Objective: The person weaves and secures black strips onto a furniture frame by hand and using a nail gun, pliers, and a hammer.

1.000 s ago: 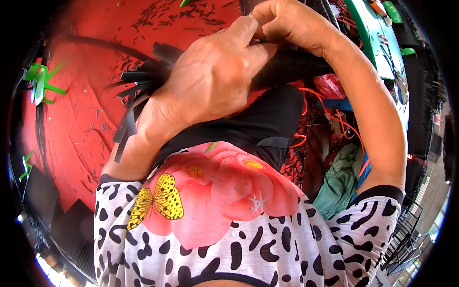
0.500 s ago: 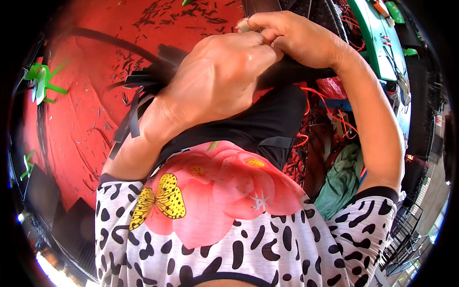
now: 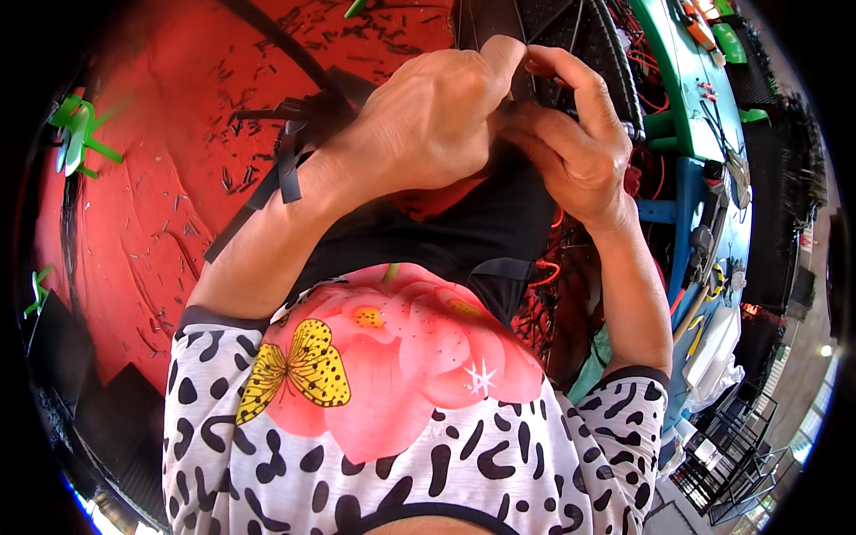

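Note:
My left hand (image 3: pixel 437 116) is closed, its knuckles up, with flat black plastic strips (image 3: pixel 290 169) trailing from behind it and over my left forearm. My right hand (image 3: pixel 580 134) faces it, fingers bent inward in a C shape and their tips close to my left fingers. Whatever those right fingertips grip is too dark and covered to make out. Just beyond both hands is a black woven piece (image 3: pixel 588 53) with thin wires or cords across it. My black trousers (image 3: pixel 428 236) lie beneath the hands.
Many short black offcuts (image 3: pixel 241 134) litter the red floor (image 3: pixel 134 241). Green plastic stools (image 3: pixel 85 134) stand at the left. A teal and blue bench (image 3: pixel 687 98) holding tools runs along the right, with red cord (image 3: pixel 548 272) and green cloth (image 3: pixel 590 370) nearer me.
My right hand has come lower, its forearm swinging inward and its fingers spreading from the earlier pinch. My left hand has shifted slightly right, the strips moving with it. The view has turned a little.

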`<state>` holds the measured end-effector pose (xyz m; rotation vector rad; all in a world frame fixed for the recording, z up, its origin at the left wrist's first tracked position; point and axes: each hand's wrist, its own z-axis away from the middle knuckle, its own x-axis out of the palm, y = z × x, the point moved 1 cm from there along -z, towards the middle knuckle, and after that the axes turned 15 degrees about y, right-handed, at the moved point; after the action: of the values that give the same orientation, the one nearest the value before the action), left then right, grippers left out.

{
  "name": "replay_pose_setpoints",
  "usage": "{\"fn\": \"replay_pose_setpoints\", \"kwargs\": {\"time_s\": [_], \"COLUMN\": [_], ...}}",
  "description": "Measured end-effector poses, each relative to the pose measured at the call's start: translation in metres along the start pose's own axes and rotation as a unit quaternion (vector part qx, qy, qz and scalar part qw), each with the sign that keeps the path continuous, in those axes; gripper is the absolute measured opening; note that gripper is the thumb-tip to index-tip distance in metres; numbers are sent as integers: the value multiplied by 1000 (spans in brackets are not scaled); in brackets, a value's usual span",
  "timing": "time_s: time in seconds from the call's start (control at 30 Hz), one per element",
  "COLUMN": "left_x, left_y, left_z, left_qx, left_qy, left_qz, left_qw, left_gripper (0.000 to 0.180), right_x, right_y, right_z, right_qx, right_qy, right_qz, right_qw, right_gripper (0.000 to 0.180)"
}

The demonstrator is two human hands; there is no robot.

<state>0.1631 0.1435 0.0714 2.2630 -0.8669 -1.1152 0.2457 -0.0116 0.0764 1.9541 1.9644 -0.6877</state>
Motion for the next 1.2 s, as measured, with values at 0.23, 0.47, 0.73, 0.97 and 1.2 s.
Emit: {"fn": "replay_pose_setpoints", "kwargs": {"time_s": [0.23,0.47,0.73,0.97,1.2], "left_x": [1,2,1,0,7], "left_y": [0,9,7,-6,7], "left_z": [1,8,11,7,-2], "left_qx": [14,49,48,68,77], "left_qy": [16,112,102,28,9], "left_qz": [-10,-21,-63,-46,-31], "left_qw": [1000,992,992,996,997], "left_gripper": [55,56,25,21,17], "right_x": [-9,4,33,46,-62], "right_y": [3,31,57,52,51], "right_z": [-13,-43,-36,-39,43], "right_qx": [121,269,467,152,204], "right_qy": [27,-208,-381,-397,168], "right_qz": [-142,-123,-304,-49,91], "right_qw": [982,932,738,904,960], "right_gripper": [14,8,9,22,11]}}
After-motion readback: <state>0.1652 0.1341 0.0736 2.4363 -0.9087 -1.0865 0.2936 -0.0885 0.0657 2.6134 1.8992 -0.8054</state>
